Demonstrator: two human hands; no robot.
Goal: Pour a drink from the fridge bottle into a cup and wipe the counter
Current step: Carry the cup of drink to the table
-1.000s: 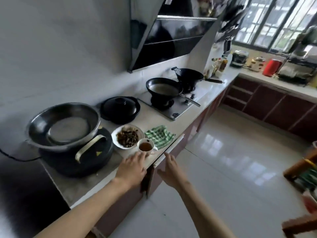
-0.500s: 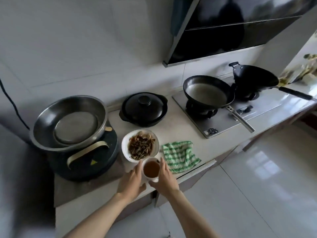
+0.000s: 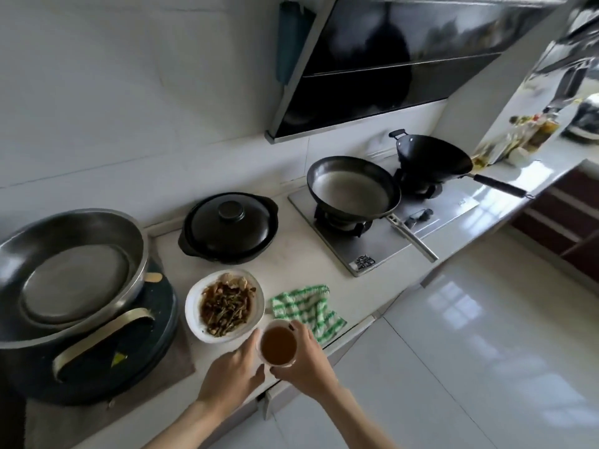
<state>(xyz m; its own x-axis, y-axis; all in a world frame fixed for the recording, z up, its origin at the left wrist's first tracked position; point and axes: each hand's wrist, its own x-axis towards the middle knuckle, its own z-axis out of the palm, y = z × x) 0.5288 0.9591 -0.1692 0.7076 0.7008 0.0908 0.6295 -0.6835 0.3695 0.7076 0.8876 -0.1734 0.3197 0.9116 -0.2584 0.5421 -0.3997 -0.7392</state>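
Since half a second ago both hands have closed tighter on the cup (image 3: 278, 345): left hand (image 3: 234, 367) cupped against its near-left wall, right hand (image 3: 303, 354) curled round the right side, at the counter (image 3: 298, 254) front edge. Cup: small, probably ceramic, light but fragile, nearly brimful of brown drink, best held low on both walls and kept level. Beyond: white dish (image 3: 224, 305) of dark cooked food, soft green-striped cloth (image 3: 306, 307), lidded black pot (image 3: 229, 227), contents unseen.
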